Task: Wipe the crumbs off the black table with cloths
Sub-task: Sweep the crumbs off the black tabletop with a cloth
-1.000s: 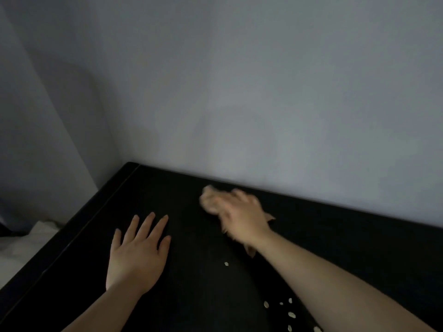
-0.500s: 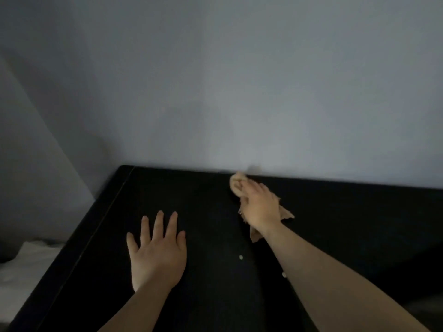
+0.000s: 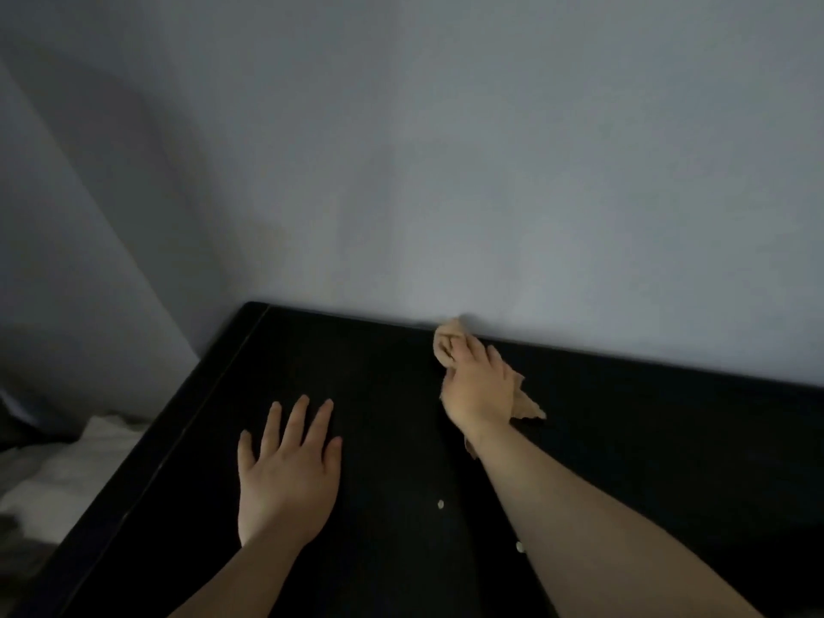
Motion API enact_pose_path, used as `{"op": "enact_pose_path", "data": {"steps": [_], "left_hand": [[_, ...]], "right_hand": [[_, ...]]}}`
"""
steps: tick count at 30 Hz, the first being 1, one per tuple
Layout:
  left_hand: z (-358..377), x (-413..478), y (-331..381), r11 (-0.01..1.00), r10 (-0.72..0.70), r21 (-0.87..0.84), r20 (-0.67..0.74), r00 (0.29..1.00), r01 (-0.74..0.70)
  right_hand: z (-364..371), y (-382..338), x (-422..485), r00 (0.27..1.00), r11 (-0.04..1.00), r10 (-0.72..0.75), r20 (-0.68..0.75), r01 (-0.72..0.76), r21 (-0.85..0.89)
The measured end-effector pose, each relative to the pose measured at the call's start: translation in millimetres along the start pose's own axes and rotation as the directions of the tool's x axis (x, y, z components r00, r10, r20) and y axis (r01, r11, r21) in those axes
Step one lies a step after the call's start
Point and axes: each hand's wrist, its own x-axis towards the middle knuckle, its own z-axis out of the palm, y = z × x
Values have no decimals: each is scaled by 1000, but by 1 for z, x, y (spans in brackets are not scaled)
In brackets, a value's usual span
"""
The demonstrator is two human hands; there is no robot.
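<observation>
Head view, looking down and forward in dim light. A black worktop (image 3: 388, 394) fills the lower half of the scene, its far edge pushed against a plain pale grey wall (image 3: 490, 171) and its left edge running diagonally toward the bottom left corner.

The left hand (image 3: 287, 472) lies flat on the worktop, palm down, fingers spread and pointing toward the wall, holding nothing. Its bare forearm comes in from the bottom edge.

The right hand (image 3: 477, 388) reaches farther ahead, close to the wall, with its fingers closed over a crumpled tan cloth (image 3: 448, 345). The cloth is pressed to the worktop right at the far edge where it meets the wall. One bunched end sticks out beyond the fingertips, and a pointed corner pokes out to the right of the wrist (another scrap shows just under the wrist).

Two small pale crumbs rest on the dark surface: one crumb (image 3: 440, 504) sits between the two forearms, and a second crumb (image 3: 519, 547) lies just beside the right forearm.

Past the worktop's left edge, at lower left, lies some rumpled white fabric (image 3: 67, 475), too dim to identify.
</observation>
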Motion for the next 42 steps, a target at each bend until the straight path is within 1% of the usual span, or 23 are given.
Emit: {"op": "enact_pose_path", "data": {"steps": [2, 4, 7, 9, 11, 13, 16, 18, 20, 21, 23, 24, 25, 27, 29, 31, 32, 34, 36, 37, 39, 41, 42], "left_hand": [[0, 0, 0, 1000, -7, 0, 3, 1000, 7], [-1, 0, 3, 1000, -8, 0, -3, 1000, 8], [0, 2, 0, 1000, 3, -8, 2, 1000, -3], [-1, 3, -2, 1000, 10, -28, 7, 1000, -9], [-2, 1, -1, 999, 16, -45, 11, 1000, -15], [-2, 1, -1, 998, 24, -53, 19, 1000, -23], [-13, 14, -13, 994, 112, -2, -10, 994, -112], [-22, 29, -30, 963, 248, 112, -28, 968, -244], [-27, 43, -55, 948, 282, 155, -4, 960, -278], [-26, 48, -66, 955, 250, 161, 8, 968, -248], [-20, 51, -84, 974, 161, 152, 43, 986, -166], [-16, 52, -88, 978, 136, 153, 57, 989, -143], [-14, 53, -90, 978, 129, 157, 63, 990, -137], [-12, 55, -92, 977, 142, 151, 57, 988, -149], [-11, 55, -92, 978, 155, 136, 33, 987, -158], [-11, 54, -93, 979, 160, 127, 23, 987, -161], [-10, 55, -94, 979, 161, 124, 21, 987, -163], [-9, 55, -96, 981, 163, 103, 10, 987, -163], [-8, 56, -96, 983, 165, 87, -5, 986, -164], [-9, 56, -97, 983, 165, 79, -4, 986, -164], [-9, 56, -97, 983, 164, 78, 6, 986, -164], [-8, 57, -97, 982, 175, 75, -1, 985, -174], [-8, 57, -98, 982, 180, 63, -12, 984, -179]], "right_hand": [[11, -18, -17, 986, 985, -167, -16, 168, 31], [14, -29, -43, 887, 886, -457, 64, 447, 122], [6, -26, -47, 795, 815, -579, 181, 568, 114], [3, -17, -31, 896, 904, -427, 120, 426, 41], [4, -10, -13, 994, 994, -104, 14, 104, 31], [9, -25, -20, 997, 997, 60, -53, -57, 57], [27, -60, -63, 942, 935, -316, -109, 329, 132], [23, -59, -81, 819, 811, -572, 43, 557, 177], [18, -38, -58, 778, 769, -628, 9, 619, 159], [17, -28, -41, 846, 838, -530, -60, 533, 119], [13, -15, -9, 991, 996, -80, -104, 83, 29], [11, -21, -7, 989, 994, 110, -95, -107, 31], [16, -35, -11, 983, 989, 151, -108, -151, 8], [35, -70, -36, 973, 988, -151, -174, 154, 5], [44, -87, -65, 834, 828, -549, -61, 552, 93], [37, -79, -51, 719, 718, -693, 53, 682, 139], [35, -68, -30, 756, 751, -655, -8, 652, 100], [28, -50, 10, 956, 962, -268, -119, 271, 12], [28, -51, 27, 986, 997, 82, -143, -81, 8], [33, -64, 22, 985, 998, 62, -160, -63, 0], [51, -90, -5, 947, 958, -275, -166, 285, 41], [59, -98, -41, 764, 752, -644, -46, 643, 145], [57, -95, -47, 670, 665, -742, 30, 730, 157]]}}
